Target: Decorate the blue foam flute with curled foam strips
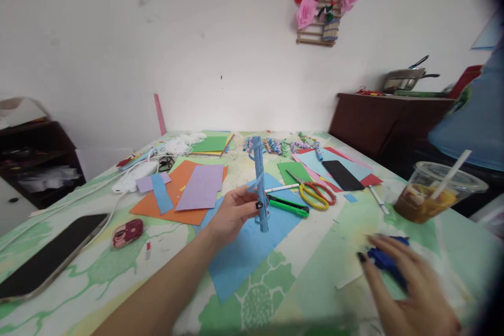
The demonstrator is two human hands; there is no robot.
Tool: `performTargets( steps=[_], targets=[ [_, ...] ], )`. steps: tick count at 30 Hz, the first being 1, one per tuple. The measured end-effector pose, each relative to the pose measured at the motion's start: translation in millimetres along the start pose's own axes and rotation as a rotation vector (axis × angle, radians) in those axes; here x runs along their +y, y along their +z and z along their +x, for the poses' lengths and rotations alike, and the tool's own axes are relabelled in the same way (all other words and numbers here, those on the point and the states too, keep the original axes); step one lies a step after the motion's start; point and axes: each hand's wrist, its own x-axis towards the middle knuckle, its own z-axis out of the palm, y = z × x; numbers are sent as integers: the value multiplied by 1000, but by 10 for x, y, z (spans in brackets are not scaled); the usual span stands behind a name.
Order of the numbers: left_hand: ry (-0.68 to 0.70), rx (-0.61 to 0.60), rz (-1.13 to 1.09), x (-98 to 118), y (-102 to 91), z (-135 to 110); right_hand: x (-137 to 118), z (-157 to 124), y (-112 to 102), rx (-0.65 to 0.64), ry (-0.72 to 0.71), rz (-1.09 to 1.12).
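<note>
My left hand [235, 213] is closed on a blue rolled paper stick [259, 182], held upright above a blue paper sheet [252, 244] on the table. A loose curl of blue paper hangs round the stick's lower part. My right hand [405, 286] is low at the right, blurred by motion, with its fingers over a dark blue object [388, 260] lying on the table; I cannot make out whether it grips it.
Yellow-handled scissors [315, 192], a green utility knife [289, 206] and a white pen [281, 188] lie just beyond the stick. A black phone [343, 175], orange and purple paper [189, 189], a tablet [47, 260], and an iced drink cup with straw [433, 194] surround them.
</note>
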Motion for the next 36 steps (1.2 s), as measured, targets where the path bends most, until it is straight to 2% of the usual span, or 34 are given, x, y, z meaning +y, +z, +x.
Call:
performTargets(
  steps=[3,5,7,10,16,36],
  targets=[
    [-12,-5,22,2,14,-7,-646,-9,289,-304,170,413],
    [-12,-10,38,11,29,-8,-957,-1,490,-443,399,722],
    [-6,-5,54,24,48,-8,-1147,22,646,-542,655,995],
    [-7,38,58,36,78,-11,-1270,47,767,-629,842,1238],
    [-22,75,87,17,108,-24,-1346,19,785,-616,925,1332],
    [-6,55,124,4,124,-38,-1364,-69,854,-604,821,1175]
  ],
)
